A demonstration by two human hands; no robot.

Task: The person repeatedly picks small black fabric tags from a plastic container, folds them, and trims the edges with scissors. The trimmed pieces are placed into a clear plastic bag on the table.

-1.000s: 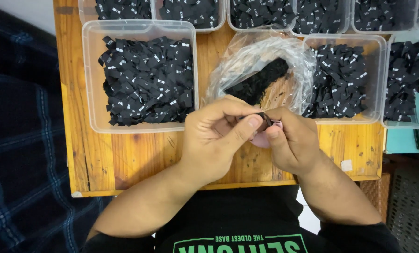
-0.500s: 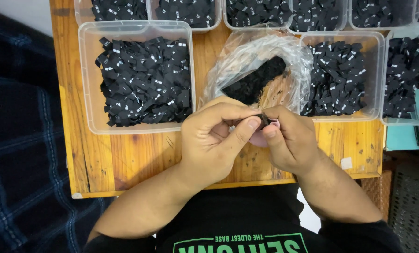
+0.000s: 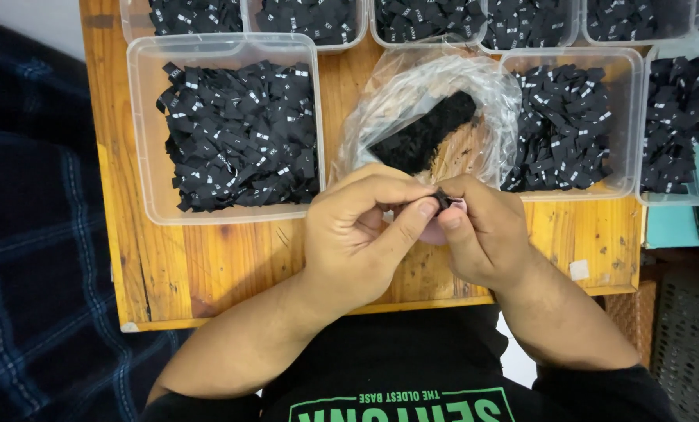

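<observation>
Where left hand (image 3: 361, 234) and right hand (image 3: 482, 234) meet mid-frame, both pinched on small black tag (image 3: 441, 200); long axis too hidden to tell.

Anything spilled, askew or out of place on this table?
Mostly tidy: black labels sit in clear plastic tubs. Only oddities: a small white scrap and dark specks lying loose on the wooden table, right of the hands.

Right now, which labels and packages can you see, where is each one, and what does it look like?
Small black label: pinched between left hand and right hand.
Clear plastic bag: behind the hands, crumpled, black labels inside.
Clear tubs: left, right and along the table's back edge, heaped with black white-marked labels.
</observation>
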